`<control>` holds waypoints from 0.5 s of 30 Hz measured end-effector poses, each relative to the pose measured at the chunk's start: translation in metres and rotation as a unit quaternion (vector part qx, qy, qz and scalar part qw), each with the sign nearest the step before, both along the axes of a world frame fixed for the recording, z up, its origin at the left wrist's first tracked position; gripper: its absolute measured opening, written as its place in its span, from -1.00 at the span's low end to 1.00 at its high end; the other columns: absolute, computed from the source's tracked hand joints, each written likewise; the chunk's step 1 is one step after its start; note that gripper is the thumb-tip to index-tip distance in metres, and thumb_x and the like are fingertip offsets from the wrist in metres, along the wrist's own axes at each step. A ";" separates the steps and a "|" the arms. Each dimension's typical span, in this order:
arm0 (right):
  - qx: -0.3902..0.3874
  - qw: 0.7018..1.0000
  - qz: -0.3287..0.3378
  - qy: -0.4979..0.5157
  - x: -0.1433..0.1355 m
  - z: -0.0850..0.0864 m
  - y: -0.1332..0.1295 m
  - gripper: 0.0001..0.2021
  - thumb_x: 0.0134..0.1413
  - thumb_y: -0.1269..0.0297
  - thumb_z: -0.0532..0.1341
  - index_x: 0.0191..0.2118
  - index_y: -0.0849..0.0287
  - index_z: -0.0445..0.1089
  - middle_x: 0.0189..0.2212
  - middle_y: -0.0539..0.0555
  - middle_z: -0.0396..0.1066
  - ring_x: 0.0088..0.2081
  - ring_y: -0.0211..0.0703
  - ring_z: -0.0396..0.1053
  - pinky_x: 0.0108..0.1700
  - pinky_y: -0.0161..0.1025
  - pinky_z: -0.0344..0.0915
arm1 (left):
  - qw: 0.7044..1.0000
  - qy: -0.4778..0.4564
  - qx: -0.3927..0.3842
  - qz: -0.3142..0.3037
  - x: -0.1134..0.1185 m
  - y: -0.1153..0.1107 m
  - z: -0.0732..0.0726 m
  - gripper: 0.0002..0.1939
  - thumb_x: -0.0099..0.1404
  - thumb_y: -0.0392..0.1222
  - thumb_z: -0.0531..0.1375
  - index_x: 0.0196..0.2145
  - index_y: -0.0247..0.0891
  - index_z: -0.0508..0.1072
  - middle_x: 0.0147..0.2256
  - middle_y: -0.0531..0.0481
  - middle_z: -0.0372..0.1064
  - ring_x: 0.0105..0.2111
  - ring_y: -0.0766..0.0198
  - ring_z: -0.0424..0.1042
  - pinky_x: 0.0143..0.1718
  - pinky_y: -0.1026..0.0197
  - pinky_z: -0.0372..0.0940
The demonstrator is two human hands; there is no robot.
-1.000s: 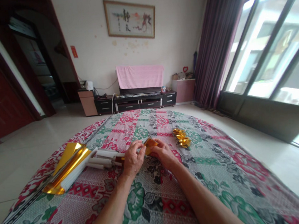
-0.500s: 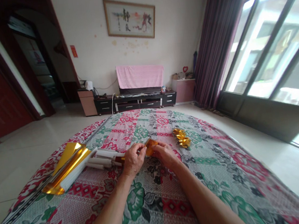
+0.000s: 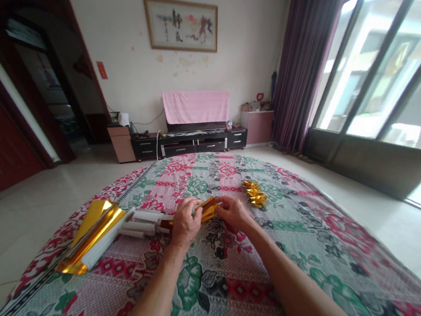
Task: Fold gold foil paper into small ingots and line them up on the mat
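Note:
My left hand point(image 3: 185, 224) and my right hand point(image 3: 234, 212) meet over the middle of a floral cloth point(image 3: 224, 278), both pinching one small piece of gold foil paper point(image 3: 208, 209). The piece is folded and lies low between my fingertips. Just left of my left hand lie several white rolled sheets point(image 3: 144, 222). A small pile of folded gold pieces point(image 3: 254, 193) sits a little beyond my right hand.
A stack of gold foil sheets point(image 3: 92, 235) lies at the cloth's left edge. Tiled floor point(image 3: 30, 209) surrounds the cloth. A low TV cabinet point(image 3: 197, 142) with a pink towel stands at the far wall, and glass doors point(image 3: 382, 67) are on the right.
The gold piece has been folded flatter and narrower between my fingers. Both hands stayed in place over the cloth's middle; the view tilted slightly.

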State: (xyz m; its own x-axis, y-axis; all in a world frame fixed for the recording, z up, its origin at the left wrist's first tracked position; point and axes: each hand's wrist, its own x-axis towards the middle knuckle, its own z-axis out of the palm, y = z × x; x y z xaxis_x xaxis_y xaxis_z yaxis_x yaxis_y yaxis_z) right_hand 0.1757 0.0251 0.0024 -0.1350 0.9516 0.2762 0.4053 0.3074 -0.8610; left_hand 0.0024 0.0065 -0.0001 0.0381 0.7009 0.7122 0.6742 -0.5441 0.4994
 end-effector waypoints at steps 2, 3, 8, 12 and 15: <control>-0.033 0.999 -0.016 0.019 0.000 -0.005 0.004 -0.69 -0.14 0.26 0.15 -0.22 0.22 0.43 -0.65 -0.07 0.36 -0.66 -0.37 0.16 -0.61 -0.44 0.02 | 0.999 0.012 0.035 0.008 -0.001 0.001 -0.001 -0.85 0.14 -0.34 0.07 -0.32 -0.26 0.40 -0.23 -0.11 0.37 -0.14 0.18 0.34 -0.03 0.11 0.24; -0.049 0.998 -0.024 0.043 0.000 -0.007 0.006 -0.68 -0.15 0.25 0.15 -0.20 0.23 0.42 -0.64 -0.06 0.37 -0.66 -0.36 0.17 -0.62 -0.43 0.02 | 0.999 0.015 0.038 0.010 -0.001 0.001 -0.001 -0.86 0.14 -0.34 0.08 -0.33 -0.26 0.40 -0.25 -0.11 0.36 -0.15 0.18 0.34 -0.04 0.11 0.25; -0.105 0.981 0.022 0.162 0.000 -0.007 0.005 -0.64 -0.17 0.19 0.20 -0.19 0.22 0.39 -0.57 -0.03 0.40 -0.62 -0.35 0.23 -0.63 -0.44 0.04 | 0.996 -0.067 -0.054 0.040 0.001 -0.003 -0.001 -0.74 0.14 -0.20 0.12 -0.19 -0.28 0.38 -0.24 -0.11 0.37 -0.36 0.24 0.40 -0.25 0.18 0.32; -0.108 0.973 0.055 0.198 -0.002 -0.002 0.000 -0.68 -0.18 0.17 0.24 -0.24 0.21 0.40 -0.54 -0.03 0.40 -0.56 -0.32 0.28 -0.60 -0.44 0.08 | 0.965 -0.212 -0.154 -0.003 0.003 -0.003 0.003 -0.58 0.14 -0.02 0.13 -0.08 -0.28 0.35 -0.21 -0.11 0.40 -0.37 0.26 0.43 -0.34 0.25 0.31; -0.099 0.974 0.068 0.192 -0.003 0.001 -0.002 -0.74 -0.19 0.20 0.25 -0.31 0.21 0.42 -0.55 -0.03 0.40 -0.53 -0.30 0.30 -0.55 -0.42 0.13 | 0.941 -0.277 -0.189 -0.042 0.002 -0.001 0.006 -0.58 0.17 0.07 0.08 -0.17 -0.29 0.42 -0.24 -0.11 0.44 -0.27 0.20 0.42 -0.32 0.26 0.30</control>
